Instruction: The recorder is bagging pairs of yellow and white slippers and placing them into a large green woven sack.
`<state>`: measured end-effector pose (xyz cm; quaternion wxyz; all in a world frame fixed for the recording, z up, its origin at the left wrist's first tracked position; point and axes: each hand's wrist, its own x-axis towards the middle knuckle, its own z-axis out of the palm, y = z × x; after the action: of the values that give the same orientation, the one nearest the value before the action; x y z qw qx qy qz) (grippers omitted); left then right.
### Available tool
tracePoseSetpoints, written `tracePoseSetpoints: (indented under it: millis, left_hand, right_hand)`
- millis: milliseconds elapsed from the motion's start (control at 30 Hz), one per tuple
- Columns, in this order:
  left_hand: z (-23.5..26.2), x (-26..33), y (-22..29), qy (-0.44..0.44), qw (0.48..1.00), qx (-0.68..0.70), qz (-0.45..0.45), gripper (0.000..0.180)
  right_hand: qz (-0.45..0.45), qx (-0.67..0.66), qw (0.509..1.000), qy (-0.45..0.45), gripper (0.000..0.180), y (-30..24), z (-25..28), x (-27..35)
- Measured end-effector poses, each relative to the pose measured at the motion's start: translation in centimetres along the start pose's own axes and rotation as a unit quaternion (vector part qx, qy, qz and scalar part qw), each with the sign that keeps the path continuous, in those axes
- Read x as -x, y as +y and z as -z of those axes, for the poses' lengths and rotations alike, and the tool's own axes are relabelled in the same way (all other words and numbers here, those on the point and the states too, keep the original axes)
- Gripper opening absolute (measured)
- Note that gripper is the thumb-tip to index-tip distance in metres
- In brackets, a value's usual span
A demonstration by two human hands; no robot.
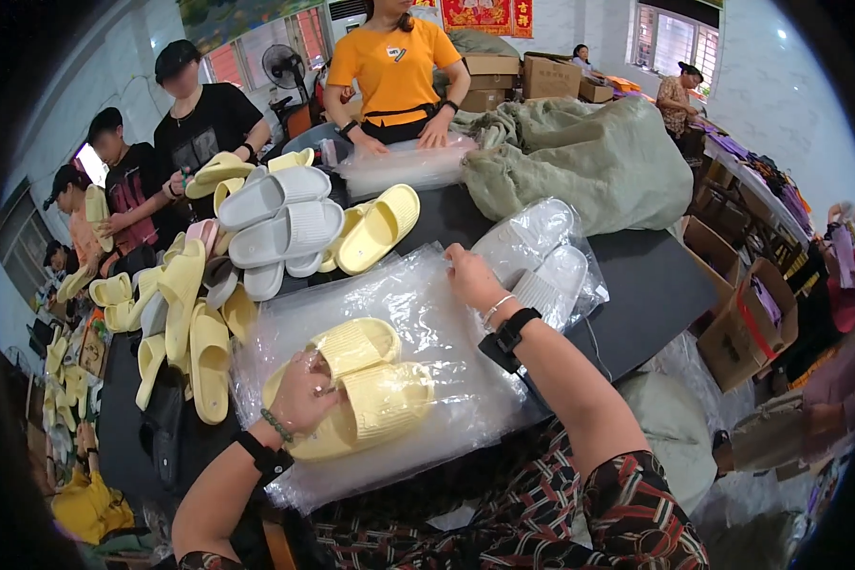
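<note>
A pair of pale yellow slippers (385,404) lies on a stack of clear plastic bags (304,318) in front of me. My left hand (304,394) is closed on the slippers, its fingers curled by their straps. Shiny film shows over the slippers' toe end; I cannot tell how far they are inside a bag. Further right, my right hand (475,280) pinches the upper edge of a clear bag with thumb and fingers. Just beyond it, a pair of light grey slippers (541,261) lies in clear plastic.
Grey slippers (280,218) and yellow slippers (209,361) are heaped at the left of the black table (646,275). A green sack (579,161) bulges at the back right. Across the table, a person in orange (394,76) rests both hands on more bags (408,166). Cardboard boxes (750,323) stand at right.
</note>
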<state>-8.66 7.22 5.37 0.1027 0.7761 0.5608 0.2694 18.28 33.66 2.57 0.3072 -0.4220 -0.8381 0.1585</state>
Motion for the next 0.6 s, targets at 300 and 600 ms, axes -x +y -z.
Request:
tracePoseSetpoints:
  millis: [300,600]
  left_hand:
    - [0.2,1.2,-1.1,0.012,1.0,-0.025,0.004,0.021]
    - [7.8,8.1,-1.8,0.127,0.987,-0.054,0.078,0.022]
  right_hand:
    - [0.191,0.117,0.933,-0.282,0.137,-5.4,5.0,7.6]
    - [0.127,0.131,0.903,-0.389,0.147,-3.8,1.6,9.7]
